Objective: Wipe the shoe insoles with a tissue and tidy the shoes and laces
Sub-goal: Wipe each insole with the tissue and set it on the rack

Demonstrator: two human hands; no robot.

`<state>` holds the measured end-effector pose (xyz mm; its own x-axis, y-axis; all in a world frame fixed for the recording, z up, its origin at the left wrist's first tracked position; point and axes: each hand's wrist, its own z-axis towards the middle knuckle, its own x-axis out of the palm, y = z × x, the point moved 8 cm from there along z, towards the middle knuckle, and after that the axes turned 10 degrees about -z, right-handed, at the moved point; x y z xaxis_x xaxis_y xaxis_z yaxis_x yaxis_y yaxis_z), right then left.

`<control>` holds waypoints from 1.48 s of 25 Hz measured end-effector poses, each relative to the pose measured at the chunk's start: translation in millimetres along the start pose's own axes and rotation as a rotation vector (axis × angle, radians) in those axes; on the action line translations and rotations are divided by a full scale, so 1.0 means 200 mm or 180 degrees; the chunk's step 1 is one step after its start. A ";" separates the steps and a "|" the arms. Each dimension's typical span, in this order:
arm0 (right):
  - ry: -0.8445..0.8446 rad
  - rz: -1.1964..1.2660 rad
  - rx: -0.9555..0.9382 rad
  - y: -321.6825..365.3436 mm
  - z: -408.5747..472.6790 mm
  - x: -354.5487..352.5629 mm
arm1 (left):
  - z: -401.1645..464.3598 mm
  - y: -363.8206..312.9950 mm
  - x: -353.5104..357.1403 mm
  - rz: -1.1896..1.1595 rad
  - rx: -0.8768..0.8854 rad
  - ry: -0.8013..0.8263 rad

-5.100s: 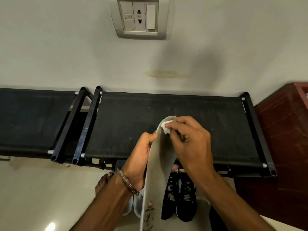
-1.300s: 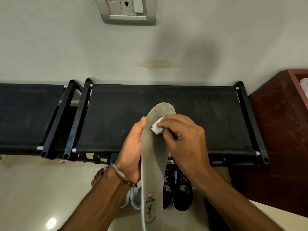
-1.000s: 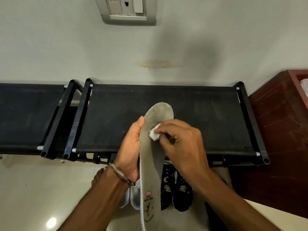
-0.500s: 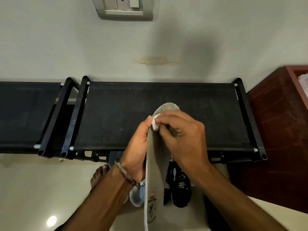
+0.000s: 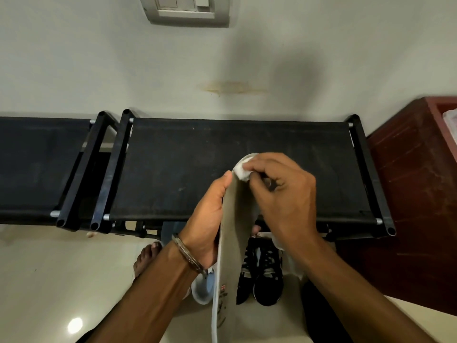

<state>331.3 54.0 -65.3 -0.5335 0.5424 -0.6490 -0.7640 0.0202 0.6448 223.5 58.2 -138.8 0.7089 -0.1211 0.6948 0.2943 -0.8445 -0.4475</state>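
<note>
A long grey insole (image 5: 233, 246) stands upright in front of me, toe end up, with a small printed logo near its heel. My left hand (image 5: 209, 219) grips its left edge, thumb along the rim. My right hand (image 5: 282, 194) pinches a small white wad of tissue (image 5: 241, 170) against the insole's toe end. On the floor below stand a pair of black shoes (image 5: 265, 273) with pale laces and a white shoe (image 5: 202, 288), partly hidden by my left wrist and the insole.
A black fabric shoe rack (image 5: 197, 169) runs along the white wall, with a second rack (image 5: 37, 164) to its left. A dark red wooden cabinet (image 5: 418, 194) stands at the right. My bare foot (image 5: 146, 258) rests on the cream floor. A switch plate (image 5: 185, 8) is on the wall.
My right hand has rubbed the tissue down and back up to the insole's toe end. The insole has turned more edge-on and sits a little to the right.
</note>
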 end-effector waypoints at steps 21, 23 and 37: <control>-0.0248 -0.0119 -0.0054 -0.04 0.05 -0.04 | -0.01 0.00 0.01 -0.0136 -0.0126 0.0123; -0.0226 -0.0130 0.0063 -0.05 0.04 -0.04 | -0.01 0.00 0.01 -0.0135 -0.0099 0.0060; 0.0075 -0.0070 -0.0200 0.02 0.00 0.02 | -0.01 -0.01 0.02 -0.0553 -0.0143 0.0133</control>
<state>325.0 56.0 -65.9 -0.5241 0.5223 -0.6727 -0.7966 -0.0212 0.6041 224.1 59.0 -134.4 0.6225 0.0077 0.7826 0.3803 -0.8769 -0.2939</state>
